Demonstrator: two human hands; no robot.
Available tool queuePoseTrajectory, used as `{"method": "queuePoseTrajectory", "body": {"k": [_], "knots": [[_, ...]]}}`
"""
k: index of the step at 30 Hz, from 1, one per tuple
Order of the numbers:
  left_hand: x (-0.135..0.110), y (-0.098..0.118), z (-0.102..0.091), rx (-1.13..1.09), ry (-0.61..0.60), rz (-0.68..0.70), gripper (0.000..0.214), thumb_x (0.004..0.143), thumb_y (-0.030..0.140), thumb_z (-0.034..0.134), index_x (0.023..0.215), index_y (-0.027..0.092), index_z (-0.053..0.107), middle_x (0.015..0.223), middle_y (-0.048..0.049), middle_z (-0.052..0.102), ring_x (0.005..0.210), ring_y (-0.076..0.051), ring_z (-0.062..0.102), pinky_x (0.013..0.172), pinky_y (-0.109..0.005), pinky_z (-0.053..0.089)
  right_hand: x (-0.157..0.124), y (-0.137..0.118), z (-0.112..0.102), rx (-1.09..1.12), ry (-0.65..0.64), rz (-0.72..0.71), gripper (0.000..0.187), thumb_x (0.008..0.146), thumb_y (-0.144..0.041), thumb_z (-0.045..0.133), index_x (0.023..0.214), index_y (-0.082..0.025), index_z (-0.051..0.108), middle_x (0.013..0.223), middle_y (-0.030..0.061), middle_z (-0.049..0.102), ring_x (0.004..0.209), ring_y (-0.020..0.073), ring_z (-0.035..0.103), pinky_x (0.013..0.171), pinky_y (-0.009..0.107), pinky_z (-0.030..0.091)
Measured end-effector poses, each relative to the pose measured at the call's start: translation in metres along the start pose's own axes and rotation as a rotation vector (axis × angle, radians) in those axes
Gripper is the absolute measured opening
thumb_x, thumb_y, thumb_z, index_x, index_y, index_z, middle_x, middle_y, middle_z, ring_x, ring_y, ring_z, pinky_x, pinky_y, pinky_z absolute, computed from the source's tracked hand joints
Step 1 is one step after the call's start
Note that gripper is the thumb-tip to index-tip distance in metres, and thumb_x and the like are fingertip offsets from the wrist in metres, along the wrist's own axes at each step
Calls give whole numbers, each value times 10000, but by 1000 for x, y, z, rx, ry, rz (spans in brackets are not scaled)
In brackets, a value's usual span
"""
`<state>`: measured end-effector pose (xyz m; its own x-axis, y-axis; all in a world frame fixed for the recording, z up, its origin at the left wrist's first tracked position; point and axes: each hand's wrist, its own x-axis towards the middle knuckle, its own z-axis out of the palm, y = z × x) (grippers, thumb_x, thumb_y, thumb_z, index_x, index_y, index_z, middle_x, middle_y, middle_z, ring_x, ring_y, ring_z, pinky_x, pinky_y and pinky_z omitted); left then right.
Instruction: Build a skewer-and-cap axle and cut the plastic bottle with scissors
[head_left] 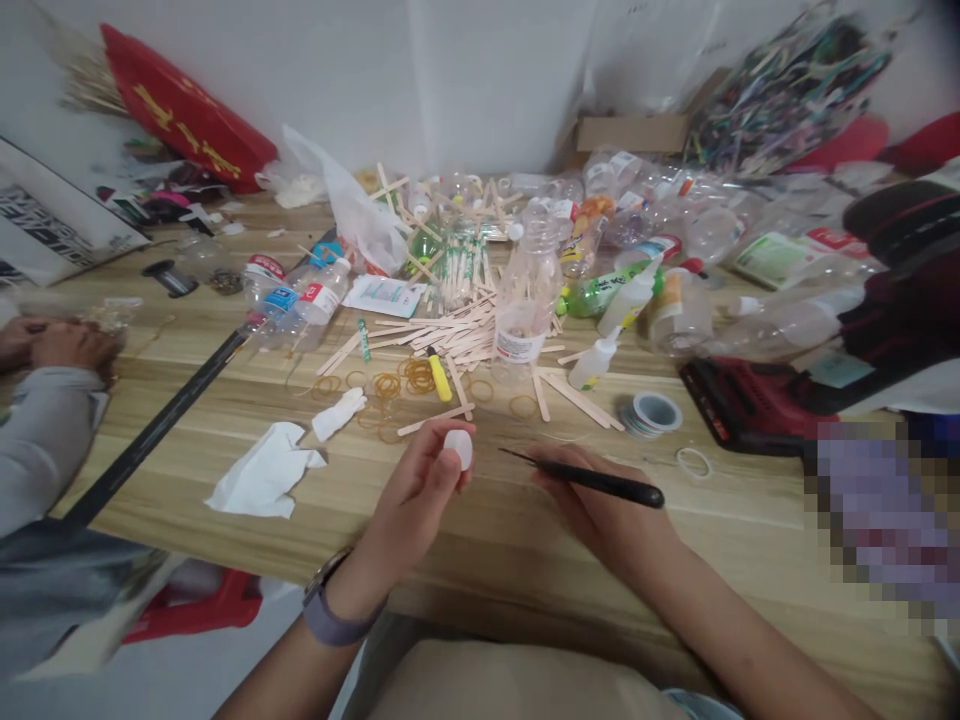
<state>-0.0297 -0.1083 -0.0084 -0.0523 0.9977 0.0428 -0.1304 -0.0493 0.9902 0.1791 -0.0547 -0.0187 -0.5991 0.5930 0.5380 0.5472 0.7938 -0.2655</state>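
Observation:
Between the thumb and fingers of my left hand (424, 485) is a small white bottle cap (458, 450), held above the wooden table. My right hand (611, 520) grips a thin pointed tool with a black handle (600, 482), like an awl or a slim screwdriver. Its tip points left toward the cap, and a gap lies between them. Beyond my hands stands an upright clear plastic bottle (525, 285). A yellow-handled tool (439, 375) lies by several rubber bands (386, 385) and a heap of wooden craft sticks (457, 335).
White tissue (266, 470) lies left of my hands. To the right are a tape roll (654, 414), small glue bottles (595, 364) and a red-black power tool (742, 405). Plastic bottles (690, 215) crowd the back. Another person's hands (71, 345) rest at the far left, near a black bar (161, 425).

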Motion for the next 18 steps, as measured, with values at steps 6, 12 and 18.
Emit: {"method": "queuePoseTrajectory", "body": {"k": [6, 12, 18], "knots": [[3, 6, 10, 227, -64, -71, 441, 939, 590, 414, 1044, 181, 544, 688, 31, 458, 640, -153, 431, 604, -285, 351, 4, -12, -6, -66, 21, -38, 325, 1037, -248, 378, 899, -134, 650, 738, 88, 719, 535, 175, 651, 484, 259, 428], [2, 6, 14, 418, -89, 4, 349, 1010, 481, 293, 1003, 201, 502, 745, 18, 459, 681, -161, 430, 652, -300, 365, 6, -11, -8, -102, 7, -23, 375, 1037, -232, 362, 794, -161, 639, 646, 44, 683, 488, 141, 606, 471, 256, 355], [2, 9, 16, 565, -50, 36, 298, 1029, 426, 249, 974, 220, 458, 857, -22, 517, 755, -182, 459, 740, -329, 379, 9, -12, -9, -134, -27, -28, 371, 1021, -172, 334, 818, -170, 645, 660, 19, 668, 490, 128, 592, 473, 262, 315]]}}
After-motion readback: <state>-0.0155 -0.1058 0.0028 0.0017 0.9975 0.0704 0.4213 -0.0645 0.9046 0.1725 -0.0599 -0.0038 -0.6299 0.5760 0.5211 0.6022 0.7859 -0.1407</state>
